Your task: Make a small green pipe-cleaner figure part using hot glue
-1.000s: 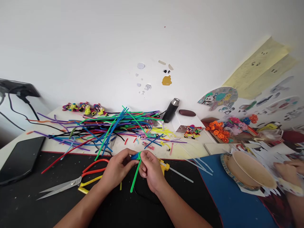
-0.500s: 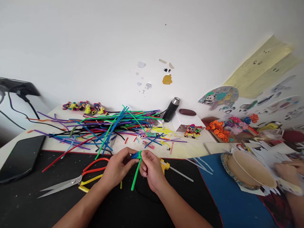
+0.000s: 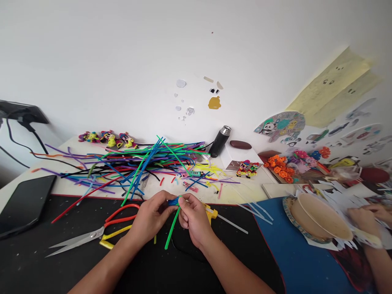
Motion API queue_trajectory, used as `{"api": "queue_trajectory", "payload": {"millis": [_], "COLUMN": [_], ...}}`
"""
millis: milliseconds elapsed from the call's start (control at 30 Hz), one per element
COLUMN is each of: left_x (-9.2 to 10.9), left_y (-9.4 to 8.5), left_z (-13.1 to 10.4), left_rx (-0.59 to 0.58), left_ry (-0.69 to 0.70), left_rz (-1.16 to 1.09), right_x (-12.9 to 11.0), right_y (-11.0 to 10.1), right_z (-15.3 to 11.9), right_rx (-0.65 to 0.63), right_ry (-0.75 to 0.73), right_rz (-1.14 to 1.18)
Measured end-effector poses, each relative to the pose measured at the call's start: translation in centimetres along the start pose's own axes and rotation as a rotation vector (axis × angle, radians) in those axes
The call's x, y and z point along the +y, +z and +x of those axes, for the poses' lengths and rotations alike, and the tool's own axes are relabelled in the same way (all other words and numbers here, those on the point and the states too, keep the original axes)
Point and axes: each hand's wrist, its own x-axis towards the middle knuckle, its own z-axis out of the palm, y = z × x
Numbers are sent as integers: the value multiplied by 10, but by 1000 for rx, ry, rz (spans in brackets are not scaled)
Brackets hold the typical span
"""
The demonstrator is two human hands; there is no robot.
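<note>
My left hand [image 3: 155,214] pinches a small bundle of blue pipe cleaners [image 3: 173,201] between thumb and fingers. Around the bundle's right end goes a green pipe cleaner [image 3: 172,229], its loose end hanging down and slightly left. My right hand [image 3: 194,215] is closed on the green pipe cleaner where it meets the blue; fingers hide part of the join. Left of my hands lie scissors [image 3: 96,234] with red and yellow handles, blades apart. Behind my right hand a yellow glue gun [image 3: 211,212] lies with a clear glue stick [image 3: 232,224] poking out.
A heap of coloured pipe cleaners [image 3: 153,157] spreads behind the black mat [image 3: 171,273]. A phone [image 3: 29,202] lies at left. A black flask [image 3: 219,141] stands near a white box [image 3: 241,155]. At right are a bowl [image 3: 321,218] and another person's hands [image 3: 366,218].
The green pipe cleaner's hanging end has swung a little left, and my right thumb now covers more of the join. The view has shifted slightly.
</note>
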Motion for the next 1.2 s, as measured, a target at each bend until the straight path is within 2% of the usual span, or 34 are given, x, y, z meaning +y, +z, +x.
{"api": "queue_trajectory", "payload": {"millis": [300,567,833,1200], "left_x": [0,1,0,8], "left_y": [1,0,1,-1], "left_z": [1,0,-1,1], "left_rx": [6,-27,-16,-42], "left_ry": [-126,-78,-128,-53], "left_rz": [-60,-37,-20,-6], "right_x": [-8,-4,-7,0], "right_y": [-4,-3,-3,-3], "right_z": [4,2,2,-4], "right_rx": [-39,-6,-32,-8], "right_ry": [-9,14,3,16], "right_rz": [26,9,17,37]}}
